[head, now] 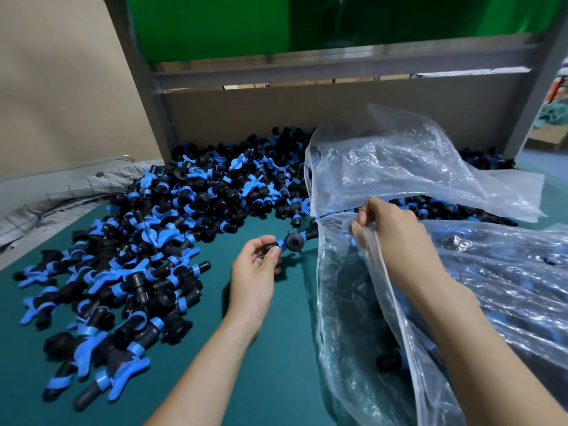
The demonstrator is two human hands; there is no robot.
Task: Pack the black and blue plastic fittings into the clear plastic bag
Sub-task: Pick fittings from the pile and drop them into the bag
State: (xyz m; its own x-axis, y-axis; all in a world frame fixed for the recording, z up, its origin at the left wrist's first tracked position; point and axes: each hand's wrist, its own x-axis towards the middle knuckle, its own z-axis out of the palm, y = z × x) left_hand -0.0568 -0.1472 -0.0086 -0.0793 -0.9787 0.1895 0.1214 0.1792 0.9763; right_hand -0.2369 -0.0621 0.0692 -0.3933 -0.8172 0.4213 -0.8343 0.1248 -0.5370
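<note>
- Black and blue fittings lie in a large loose heap on the green table mat. The heap runs from the near left edge back to the brown board at the rear and passes under the bag.
- Single fitting: lifted clear of the mat, between the heap and the bag mouth. It has a black hub in the middle and blue collars on its arms. Its far end is just beside the bag's rim.
- Left hand: thumb and fingertips are curled round the near end of the single fitting and pinch it. The forearm reaches in from the lower edge of the view.
- Right hand: fingers are closed on the rim of the clear plastic bag and hold that edge up, so the mouth faces the left hand.
- Clear plastic bag: crumpled, lying on the right side of the mat. One flap rises toward the rear, and the body spreads toward the near right.
- Bagged fittings: dark shapes with blue parts show through the bag wall. Their number cannot be told.
- Grey quilted cloth: bunched along the mat's left edge.
- Grey metal frame: stands behind the heap, with a green panel above the brown board.
</note>
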